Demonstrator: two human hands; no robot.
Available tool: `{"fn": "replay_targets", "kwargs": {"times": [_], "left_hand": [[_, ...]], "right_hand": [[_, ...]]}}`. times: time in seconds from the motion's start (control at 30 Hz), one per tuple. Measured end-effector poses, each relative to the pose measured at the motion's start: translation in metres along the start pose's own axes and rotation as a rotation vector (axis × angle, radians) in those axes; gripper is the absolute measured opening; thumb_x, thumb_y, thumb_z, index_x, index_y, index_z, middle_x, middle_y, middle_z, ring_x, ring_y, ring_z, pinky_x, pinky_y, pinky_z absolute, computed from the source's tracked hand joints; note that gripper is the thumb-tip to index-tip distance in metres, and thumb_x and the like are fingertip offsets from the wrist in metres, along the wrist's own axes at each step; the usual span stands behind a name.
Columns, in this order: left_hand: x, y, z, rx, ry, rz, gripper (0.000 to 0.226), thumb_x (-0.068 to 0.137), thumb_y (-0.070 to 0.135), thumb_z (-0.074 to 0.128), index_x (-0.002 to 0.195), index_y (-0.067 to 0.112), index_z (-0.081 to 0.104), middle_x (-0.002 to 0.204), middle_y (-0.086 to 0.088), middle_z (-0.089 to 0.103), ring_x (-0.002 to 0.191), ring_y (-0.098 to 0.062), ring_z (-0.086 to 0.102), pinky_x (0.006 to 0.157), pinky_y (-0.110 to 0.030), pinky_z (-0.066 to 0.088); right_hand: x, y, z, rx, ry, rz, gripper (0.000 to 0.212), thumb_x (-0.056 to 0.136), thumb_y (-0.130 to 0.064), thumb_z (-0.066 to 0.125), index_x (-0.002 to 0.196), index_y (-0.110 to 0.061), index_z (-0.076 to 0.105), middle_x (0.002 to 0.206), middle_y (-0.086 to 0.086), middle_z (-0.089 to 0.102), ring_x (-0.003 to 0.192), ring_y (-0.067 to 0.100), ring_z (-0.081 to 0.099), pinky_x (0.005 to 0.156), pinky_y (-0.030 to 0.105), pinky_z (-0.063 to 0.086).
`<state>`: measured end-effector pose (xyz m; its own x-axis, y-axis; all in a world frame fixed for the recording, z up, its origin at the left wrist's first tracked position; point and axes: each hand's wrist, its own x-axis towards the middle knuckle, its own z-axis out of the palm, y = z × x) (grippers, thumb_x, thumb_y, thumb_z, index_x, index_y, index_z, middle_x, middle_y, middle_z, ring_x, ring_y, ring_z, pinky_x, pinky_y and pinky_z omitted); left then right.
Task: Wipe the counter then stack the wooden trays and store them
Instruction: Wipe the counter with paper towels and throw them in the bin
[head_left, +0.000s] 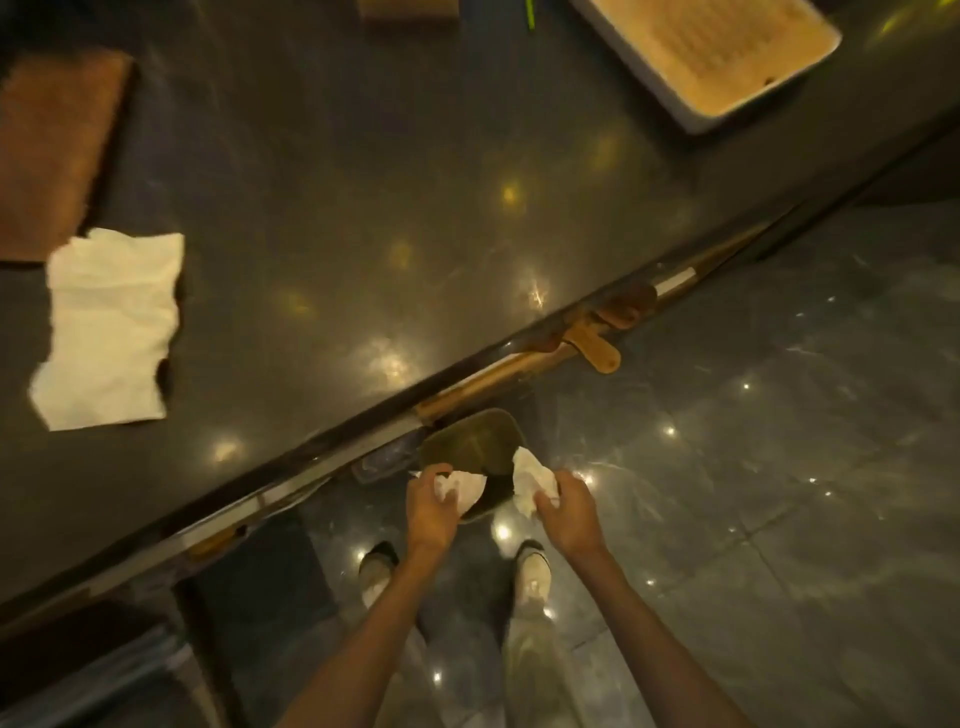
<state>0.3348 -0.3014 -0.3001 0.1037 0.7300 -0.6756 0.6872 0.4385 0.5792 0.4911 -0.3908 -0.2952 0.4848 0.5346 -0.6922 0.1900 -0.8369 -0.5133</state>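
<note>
- White tissue wads: the left hand (431, 506) is closed on one wad (460, 486) and the right hand (569, 506) is closed on a second wad (532, 480). The hands are apart, both held over the bin (467, 449) on the floor just below the worktop (363, 208) edge.
- Bin: dark and open-topped; its depth and contents cannot be read in this blur.
- Risk 1: a wad released off-centre may land on the floor (779, 467) beside the bin. Cause: the right hand's wad sits at the bin rim, not clearly over the opening.
- Risk 2: a flat white tissue (106, 327) lies on the worktop at the left, touching or just overlapping a wooden tray (52, 150). If it is left there, it may get trapped between trays at stacking.
- Risk 3: wiping may be judged complete too soon. Cause: the dark, glossy worktop reflects ceiling lights, which can hide smears.
- Trays: one wooden tray at the far left, a second one (408, 8) cut off by the top edge, probably of the same kind. They are well apart and not yet stacked.
- White basin (717, 57): rests at the far right near the worktop edge. A tray carried past it could knock it.
- Wooden handles (597, 353) protrude under the worktop edge beside the bin; a rising hand or sleeve could catch on them.
</note>
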Motion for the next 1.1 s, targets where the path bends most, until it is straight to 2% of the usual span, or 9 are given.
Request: {"fn": "replay_targets", "kwargs": {"times": [0.17, 0.27, 0.4, 0.47, 0.63, 0.77, 0.9, 0.97, 1.1], "left_hand": [[0.086, -0.06, 0.061, 0.061, 0.046, -0.119, 0.032, 0.098, 0.012, 0.049, 0.126, 0.001, 0.059, 0.129, -0.023, 0.06, 0.122, -0.039, 0.055, 0.098, -0.039, 0.045], [0.136, -0.089, 0.088, 0.135, 0.045, -0.109, 0.032, 0.095, 0.012, 0.052, 0.126, 0.006, 0.059, 0.133, -0.018, 0.056, 0.123, -0.035, 0.052, 0.095, -0.033, 0.043], [0.179, -0.12, 0.12, 0.219, 0.08, -0.097, 0.028, 0.094, 0.01, 0.055, 0.12, 0.001, 0.06, 0.134, -0.023, 0.054, 0.124, -0.038, 0.05, 0.101, -0.04, 0.041], [0.197, -0.135, 0.129, 0.203, 0.03, -0.1, 0.036, 0.093, 0.007, 0.055, 0.128, 0.002, 0.054, 0.14, -0.022, 0.05, 0.13, -0.037, 0.046, 0.107, -0.042, 0.037], [0.207, -0.146, 0.139, 0.331, -0.097, 0.071, 0.071, 0.09, 0.03, 0.065, 0.15, 0.016, 0.029, 0.157, -0.013, 0.029, 0.144, -0.032, 0.029, 0.117, -0.046, 0.029], [0.17, -0.146, 0.119, 0.382, -0.15, 0.096, 0.049, 0.095, 0.023, 0.058, 0.141, 0.016, 0.045, 0.145, -0.015, 0.047, 0.133, -0.033, 0.044, 0.11, -0.038, 0.038], [0.104, -0.114, 0.069, 0.55, -0.172, 0.238, 0.017, 0.098, 0.029, 0.051, 0.107, 0.026, 0.064, 0.112, -0.004, 0.068, 0.104, -0.024, 0.065, 0.078, -0.027, 0.043], [0.064, -0.086, 0.04, 0.643, -0.13, 0.315, 0.013, 0.097, 0.035, 0.049, 0.099, 0.031, 0.062, 0.105, 0.004, 0.066, 0.094, -0.018, 0.067, 0.069, -0.028, 0.04], [-0.02, -0.029, -0.02, 0.77, -0.02, 0.42, 0.018, 0.097, 0.042, 0.046, 0.102, 0.033, 0.06, 0.108, 0.01, 0.066, 0.095, -0.016, 0.067, 0.067, -0.032, 0.045]], "right_hand": [[0.089, 0.059, 0.069, -0.04, 0.015, -0.016, 0.034, 0.097, -0.014, 0.055, 0.13, -0.008, 0.056, 0.13, 0.018, 0.053, 0.117, 0.035, 0.054, 0.089, 0.029, 0.04], [0.134, 0.092, 0.108, -0.067, 0.014, -0.043, 0.037, 0.096, -0.008, 0.053, 0.132, -0.012, 0.056, 0.131, 0.018, 0.051, 0.115, 0.035, 0.054, 0.088, 0.028, 0.041], [0.181, 0.119, 0.143, -0.228, -0.012, -0.024, 0.043, 0.099, -0.022, 0.057, 0.139, -0.012, 0.05, 0.143, 0.013, 0.046, 0.128, 0.031, 0.052, 0.11, 0.037, 0.043], [0.2, 0.123, 0.153, -0.302, -0.094, -0.004, 0.05, 0.097, -0.028, 0.06, 0.143, -0.01, 0.047, 0.148, 0.015, 0.042, 0.133, 0.03, 0.047, 0.114, 0.037, 0.038], [0.205, 0.137, 0.164, -0.308, -0.162, -0.138, 0.084, 0.091, -0.032, 0.067, 0.157, -0.025, 0.017, 0.161, 0.013, 0.022, 0.148, 0.035, 0.023, 0.12, 0.044, 0.029], [0.167, 0.134, 0.143, -0.262, -0.053, -0.185, 0.066, 0.091, -0.038, 0.066, 0.149, -0.025, 0.036, 0.156, 0.005, 0.036, 0.145, 0.026, 0.033, 0.116, 0.042, 0.037], [0.103, 0.111, 0.091, -0.28, 0.012, -0.282, 0.05, 0.093, -0.045, 0.06, 0.14, -0.03, 0.049, 0.143, -0.002, 0.053, 0.133, 0.021, 0.048, 0.109, 0.037, 0.045], [0.067, 0.088, 0.058, -0.295, 0.061, -0.323, 0.043, 0.093, -0.046, 0.06, 0.133, -0.028, 0.057, 0.135, -0.001, 0.061, 0.125, 0.021, 0.055, 0.104, 0.035, 0.048], [-0.005, 0.031, -0.008, -0.323, 0.145, -0.406, 0.035, 0.091, -0.043, 0.064, 0.122, -0.025, 0.065, 0.122, 0.0, 0.067, 0.113, 0.023, 0.061, 0.094, 0.034, 0.048]]}}
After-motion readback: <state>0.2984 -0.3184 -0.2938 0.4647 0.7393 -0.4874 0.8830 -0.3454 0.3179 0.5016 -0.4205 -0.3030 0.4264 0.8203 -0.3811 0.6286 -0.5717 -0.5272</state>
